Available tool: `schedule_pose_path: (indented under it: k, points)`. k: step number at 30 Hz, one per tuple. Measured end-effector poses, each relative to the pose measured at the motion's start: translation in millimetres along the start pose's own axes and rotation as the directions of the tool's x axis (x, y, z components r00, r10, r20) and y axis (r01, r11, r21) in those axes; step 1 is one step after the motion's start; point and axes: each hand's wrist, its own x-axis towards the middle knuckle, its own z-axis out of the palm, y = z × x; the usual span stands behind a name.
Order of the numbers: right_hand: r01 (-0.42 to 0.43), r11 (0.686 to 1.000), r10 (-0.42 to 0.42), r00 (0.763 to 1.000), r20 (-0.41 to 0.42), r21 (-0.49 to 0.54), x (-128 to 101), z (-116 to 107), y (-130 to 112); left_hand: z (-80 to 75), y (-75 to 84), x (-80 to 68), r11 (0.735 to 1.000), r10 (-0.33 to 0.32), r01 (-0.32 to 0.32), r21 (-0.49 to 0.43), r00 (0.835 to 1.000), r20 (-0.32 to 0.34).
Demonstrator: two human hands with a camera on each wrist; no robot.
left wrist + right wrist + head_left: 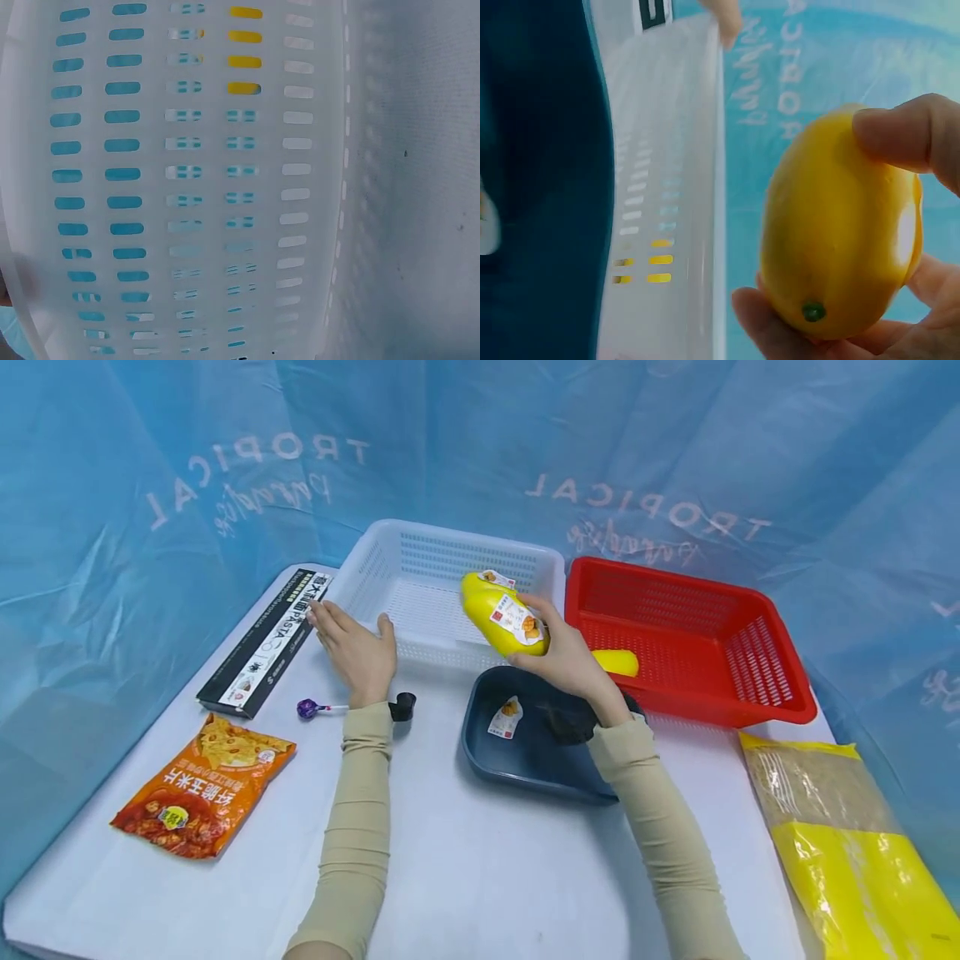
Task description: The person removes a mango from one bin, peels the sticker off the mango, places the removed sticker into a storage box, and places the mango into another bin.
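Note:
My right hand (564, 658) grips a yellow mango (504, 614) with a white sticker, over the near rim of the white basket (450, 647). In the right wrist view, thumb and fingers wrap around the mango (832, 232), whose green stem spot shows. Behind it in the head view, more yellow with a second sticker appears, and yellow shows through the basket slots (245, 37). My left hand (358, 656) is at the basket's near left corner, its fingers extended. A dark blue tray (525, 779) stands below my right hand, with a mango-picture sticker (506, 718) in it.
A red basket (690, 697) stands right, a yellow object (617, 662) before it. Left are a pasta box (266, 639), a purple lollipop (307, 708) and an orange corn chip bag (202, 789). A yellow bag (855, 852) lies at the right edge.

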Motion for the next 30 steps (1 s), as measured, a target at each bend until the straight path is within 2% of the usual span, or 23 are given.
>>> schedule_pose_path:
  k: [4, 8, 11, 16, 20, 26, 30]
  points:
    - [0.0, 1.0, -0.001, 1.0, 0.017, 0.02, -38.2, 0.9, 4.4, -5.0, 2.2, 1.5, 1.0, -0.019, 0.019, 0.002, 0.999, 0.028]
    - [-0.004, 0.998, 0.004, 1.0, -0.015, 0.059, -78.6, 9.9, 14.0, -15.5, 1.5, 1.4, 0.999, -0.032, 0.03, 0.022, 0.996, 0.081]
    - [0.006, 0.997, -0.002, 0.999, -0.046, 0.071, -100.0, 14.4, 21.5, -20.1, 2.6, 2.1, 0.999, -0.024, 0.02, 0.04, 0.995, 0.092]
    - [0.009, 0.997, -0.004, 0.998, -0.066, 0.077, -115.0, 10.6, 28.8, -18.6, 6.5, 2.9, 0.999, -0.023, 0.019, 0.046, 0.996, 0.09]
    - [-0.014, 0.996, 0.018, 0.999, -0.046, 0.085, -126.9, 5.4, 32.0, -18.8, 11.8, -2.3, 0.999, -0.027, 0.022, 0.04, 0.991, 0.13]
    - [0.005, 0.996, -0.001, 0.999, -0.05, 0.085, -142.3, 5.8, 30.8, -23.7, 19.9, -11.2, 0.999, 0.033, -0.038, 0.023, 0.984, 0.177]
    - [0.046, 0.991, -0.044, 0.999, -0.017, 0.123, -149.3, 11.6, 28.2, -27.2, 23.0, -19.4, 0.997, 0.063, -0.072, 0.038, 0.977, 0.202]
